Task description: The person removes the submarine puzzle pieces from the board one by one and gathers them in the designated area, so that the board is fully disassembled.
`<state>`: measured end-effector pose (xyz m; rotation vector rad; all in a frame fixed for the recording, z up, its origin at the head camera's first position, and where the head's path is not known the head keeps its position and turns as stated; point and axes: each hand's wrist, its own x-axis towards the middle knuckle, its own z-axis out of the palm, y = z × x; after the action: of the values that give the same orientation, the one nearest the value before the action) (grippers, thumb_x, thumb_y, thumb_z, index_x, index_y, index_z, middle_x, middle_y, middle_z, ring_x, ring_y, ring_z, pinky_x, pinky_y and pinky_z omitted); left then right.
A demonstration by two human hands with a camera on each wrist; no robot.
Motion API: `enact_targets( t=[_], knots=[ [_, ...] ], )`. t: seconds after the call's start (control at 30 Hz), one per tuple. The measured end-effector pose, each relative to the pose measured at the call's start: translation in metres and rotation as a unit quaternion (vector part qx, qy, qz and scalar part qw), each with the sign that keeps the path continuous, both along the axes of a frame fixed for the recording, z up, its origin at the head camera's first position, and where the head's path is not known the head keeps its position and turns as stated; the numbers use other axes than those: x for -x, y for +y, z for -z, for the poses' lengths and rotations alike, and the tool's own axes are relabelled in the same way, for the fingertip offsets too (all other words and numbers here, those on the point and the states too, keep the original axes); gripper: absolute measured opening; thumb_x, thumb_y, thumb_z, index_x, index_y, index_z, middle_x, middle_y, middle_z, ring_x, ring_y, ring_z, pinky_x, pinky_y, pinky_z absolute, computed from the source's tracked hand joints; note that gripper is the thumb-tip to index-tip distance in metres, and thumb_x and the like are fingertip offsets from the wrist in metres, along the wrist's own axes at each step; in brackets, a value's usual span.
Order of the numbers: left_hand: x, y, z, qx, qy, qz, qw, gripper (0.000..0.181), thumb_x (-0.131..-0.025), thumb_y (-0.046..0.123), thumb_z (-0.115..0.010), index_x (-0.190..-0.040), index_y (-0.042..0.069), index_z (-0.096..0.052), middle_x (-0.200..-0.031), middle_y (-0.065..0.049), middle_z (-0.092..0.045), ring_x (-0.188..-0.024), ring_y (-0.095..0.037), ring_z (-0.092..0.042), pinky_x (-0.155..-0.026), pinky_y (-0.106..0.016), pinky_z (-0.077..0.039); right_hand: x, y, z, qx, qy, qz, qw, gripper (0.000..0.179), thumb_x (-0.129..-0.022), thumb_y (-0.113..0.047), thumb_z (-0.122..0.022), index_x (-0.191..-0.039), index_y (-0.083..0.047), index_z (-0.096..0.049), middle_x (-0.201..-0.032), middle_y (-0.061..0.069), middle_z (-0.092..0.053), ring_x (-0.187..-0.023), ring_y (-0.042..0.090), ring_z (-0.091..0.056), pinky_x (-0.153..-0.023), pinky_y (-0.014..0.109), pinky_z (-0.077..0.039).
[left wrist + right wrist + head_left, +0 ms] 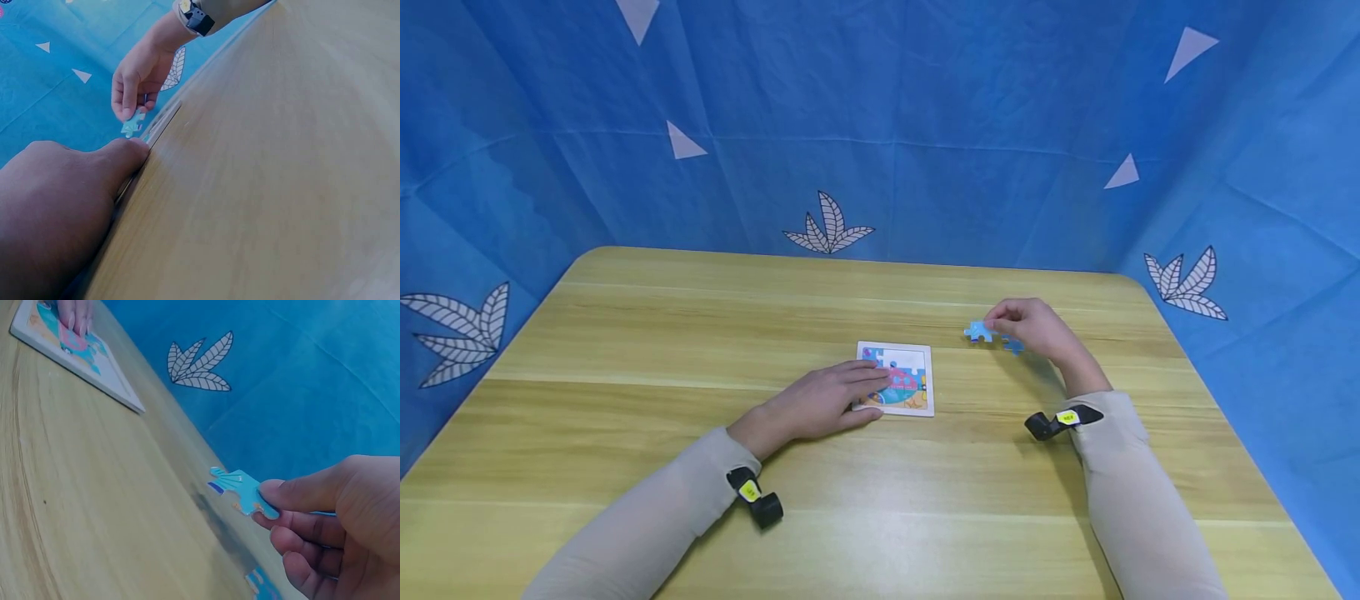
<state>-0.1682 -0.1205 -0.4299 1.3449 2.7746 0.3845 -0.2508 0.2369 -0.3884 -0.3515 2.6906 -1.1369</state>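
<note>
A small square jigsaw board [929,375] with a white frame lies on the table, partly filled with a colourful picture; its upper part shows bare white. My left hand [823,400] rests on its left side, fingers stretched over the picture and covering part of it. To the right of the board, my right hand [1033,329] pinches a light blue puzzle piece [240,489] between thumb and forefinger, raised above the tabletop. Below that hand, another blue puzzle piece [1012,344] lies on the table, partly seen in the right wrist view.
The wooden table [700,317] has rounded far corners. Behind it and at the sides hangs a blue cloth [880,100] printed with white triangles and leaves. Each sleeve carries a black wrist camera [765,508].
</note>
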Motion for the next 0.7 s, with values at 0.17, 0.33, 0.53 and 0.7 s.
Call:
enact_targets(
  t=[0.17,0.33,0.53,0.7],
  knots=[
    [0.0002,0.0003,0.0001,-0.002,-0.002,0.002,1.0,0.058,-0.101,0.05,-0.046,-0.149,0.016,-0.043,-0.153,0.003,-0.04,-0.142,-0.019,-0.033,-0.116,-0.036,-0.028,0.0011,0.0016,0.0057,-0.025,0.003,0.001,0.9997,0.017,-0.097,-0.019,-0.063,-0.101,-0.005,-0.072,-0.087,0.007,-0.068,-0.078,0.023,-0.054,-0.069,0.034,-0.044],
    [0.0001,0.0005,-0.0006,-0.007,-0.002,0.005,1.0,0.058,-0.101,0.048,-0.047,-0.149,0.015,-0.044,-0.152,0.003,-0.041,-0.142,-0.02,-0.033,-0.116,-0.036,-0.028,0.0015,0.0027,0.0071,-0.06,0.018,-0.005,0.998,0.017,-0.097,-0.019,-0.064,-0.1,-0.005,-0.073,-0.089,0.005,-0.069,-0.081,0.021,-0.054,-0.072,0.034,-0.043],
    [-0.0005,0.0007,-0.0016,-0.003,-0.006,0.001,1.0,0.058,-0.101,0.049,-0.047,-0.149,0.015,-0.044,-0.152,0.003,-0.041,-0.142,-0.02,-0.033,-0.116,-0.037,-0.029,0.0025,0.0028,0.0074,-0.082,0.027,-0.007,0.9963,0.016,-0.097,-0.019,-0.064,-0.099,-0.006,-0.073,-0.089,0.004,-0.069,-0.08,0.02,-0.055,-0.073,0.034,-0.043],
    [-0.0005,0.0005,-0.0015,-0.007,-0.005,0.002,1.0,0.058,-0.101,0.048,-0.047,-0.148,0.015,-0.044,-0.152,0.003,-0.042,-0.141,-0.02,-0.034,-0.115,-0.038,-0.029,0.0023,0.0038,0.0077,-0.094,0.037,-0.01,0.9948,0.016,-0.097,-0.017,-0.064,-0.099,-0.004,-0.073,-0.091,0.007,-0.069,-0.082,0.022,-0.056,-0.075,0.036,-0.044]
  ],
)
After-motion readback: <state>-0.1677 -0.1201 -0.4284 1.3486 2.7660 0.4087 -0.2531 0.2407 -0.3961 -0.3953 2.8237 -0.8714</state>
